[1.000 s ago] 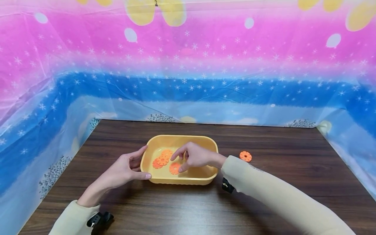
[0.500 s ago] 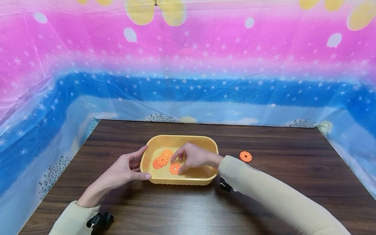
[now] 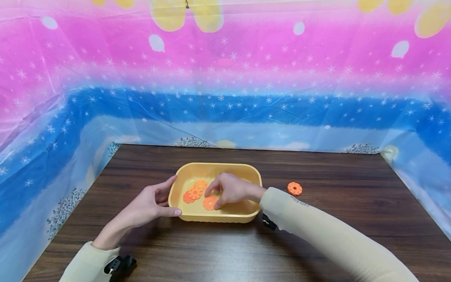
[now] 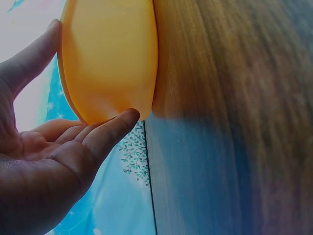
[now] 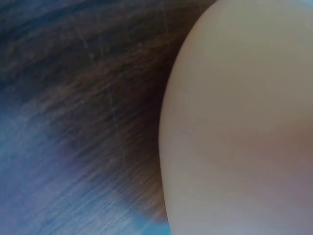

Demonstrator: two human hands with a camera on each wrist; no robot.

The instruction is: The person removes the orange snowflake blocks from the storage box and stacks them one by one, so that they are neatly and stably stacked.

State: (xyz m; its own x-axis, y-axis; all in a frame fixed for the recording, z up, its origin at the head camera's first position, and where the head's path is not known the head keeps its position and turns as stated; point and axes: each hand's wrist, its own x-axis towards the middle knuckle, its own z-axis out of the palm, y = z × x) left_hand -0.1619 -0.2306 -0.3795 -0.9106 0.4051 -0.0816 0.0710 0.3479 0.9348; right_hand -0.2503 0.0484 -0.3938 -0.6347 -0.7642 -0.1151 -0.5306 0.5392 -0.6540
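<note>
A yellow plastic tub (image 3: 220, 217) stands on the table in the head view. My left hand (image 3: 149, 201) grips its left end, thumb over the near corner and fingers at the far corner. The left wrist view shows this hand (image 4: 63, 147) spread across the tub's end wall (image 4: 110, 58). Inside the tub, my right hand (image 3: 230, 190) pinches an orange notched disc (image 3: 209, 202) between thumb and index finger, low against the floor. Several overlapping orange discs (image 3: 195, 192) lie left of it. The right wrist view has a pale, blurred curved surface (image 5: 244, 117) and no fingers.
Another orange notched piece (image 3: 294, 188) lies on the dark wood table (image 3: 225, 250), right of the tub and beyond the right sleeve (image 3: 317, 223). A pink and blue patterned cloth (image 3: 225, 78) hangs behind the table and along its sides.
The right forearm has shifted slightly left, while the right fingertips stay at the same disc. The left hand, tub and other discs keep their places.
</note>
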